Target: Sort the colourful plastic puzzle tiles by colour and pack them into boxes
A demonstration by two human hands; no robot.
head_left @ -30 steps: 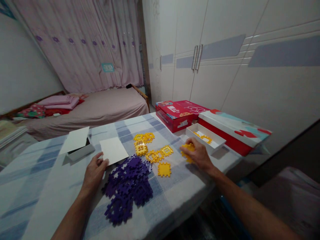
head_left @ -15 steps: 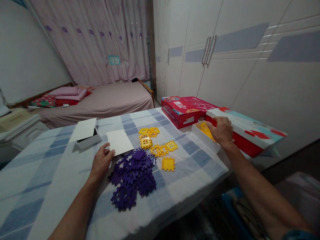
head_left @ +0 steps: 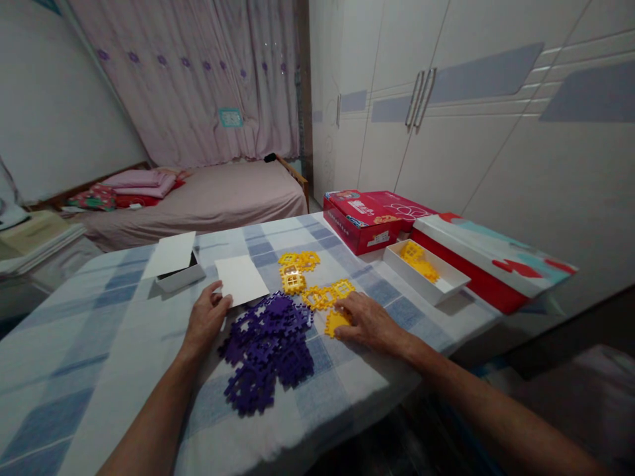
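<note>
My left hand (head_left: 209,314), its fingers curled, grips the near left edge of a blank white card (head_left: 243,281). Just right of it lies a heap of purple interlocking plastic tiles (head_left: 270,344) with toothed edges. My right hand (head_left: 370,324) has its thumb and fingers closed about a solid yellow tile (head_left: 336,322) on the table, partly covering it. Beyond that tile, several yellow window-like tiles (head_left: 292,281) lie in a loose bent row. More yellow tiles (head_left: 419,261) are inside an open white box (head_left: 431,291) at the right.
A red printed box (head_left: 360,225) and a long red, white and light-blue box (head_left: 491,261) stand along the far right edge. At the left is a small white box (head_left: 181,277) with its lid (head_left: 171,254) askew. A checked cloth (head_left: 124,344) covers the table.
My right hand has moved left and nearer from the white box to the solid yellow tile, leaving the box in full view. My left hand stays at the white card.
</note>
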